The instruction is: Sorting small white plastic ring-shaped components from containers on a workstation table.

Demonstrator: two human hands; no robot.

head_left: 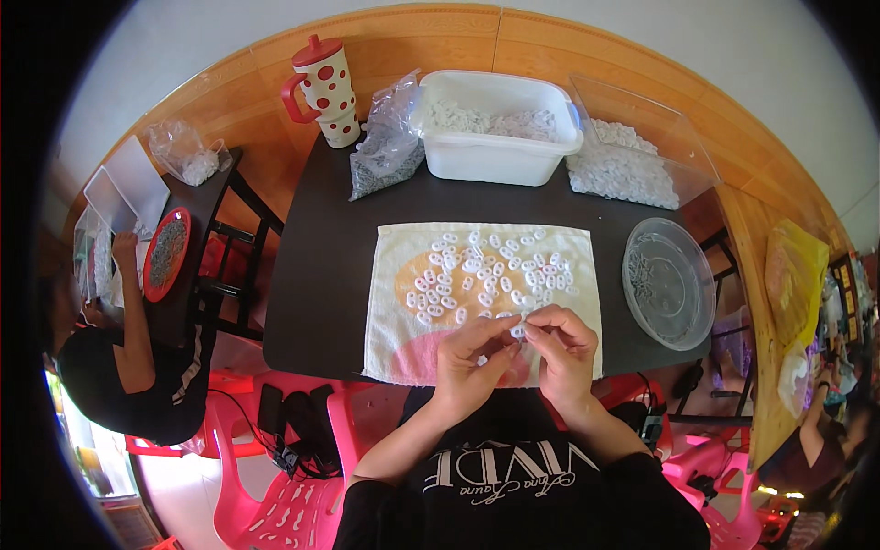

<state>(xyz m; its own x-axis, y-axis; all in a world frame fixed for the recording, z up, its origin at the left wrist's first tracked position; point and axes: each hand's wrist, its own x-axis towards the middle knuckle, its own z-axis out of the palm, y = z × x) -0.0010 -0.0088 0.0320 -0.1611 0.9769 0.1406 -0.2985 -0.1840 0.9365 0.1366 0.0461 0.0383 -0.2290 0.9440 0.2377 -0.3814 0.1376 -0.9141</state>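
Over the front part of a cream towel [390,275], my two hands meet fingertip to fingertip. My left hand [472,362] is closed, its thumb and fingers pinching a small white oval plastic piece [519,331] with two holes. My right hand [566,353] pinches at the same piece from the other side; any smaller part between the fingertips is too small to make out. Another bit of white shows at my left palm. Just beyond my fingers, many similar white two-holed pieces [431,298] lie scattered over the towel's orange and pink pattern.
Along the table's back stand a spotted tumbler [330,96], a bag of small grey parts [390,156], a white tub [495,160] and a clear bin of white pieces [623,174]. A round clear container [678,293] holds metal bits at right. Another person [133,367] works at left.
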